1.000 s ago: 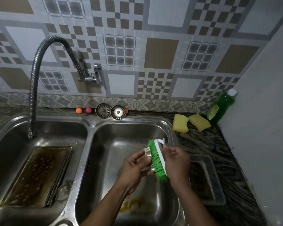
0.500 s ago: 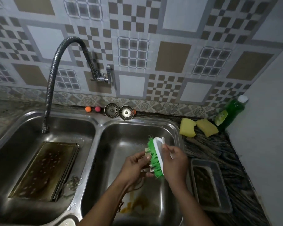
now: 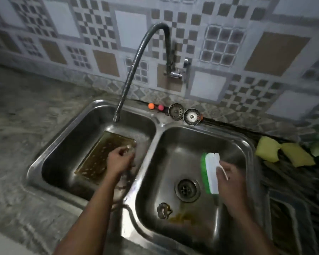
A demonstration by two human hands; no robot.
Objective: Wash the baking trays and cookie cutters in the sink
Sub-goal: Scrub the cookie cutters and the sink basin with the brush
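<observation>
Head: cutter in left grip

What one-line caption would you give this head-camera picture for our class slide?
Left hand holds a cookie cutter over the stained baking tray; right hand grips the green scrub brush.

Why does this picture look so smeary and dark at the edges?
Head view: motion blur smears the left hand and wall tiles; the corners fall dark; the wide lens bows the sink rim; the brush looks sharper.

Green-bristled white brush, yellow sponges
</observation>
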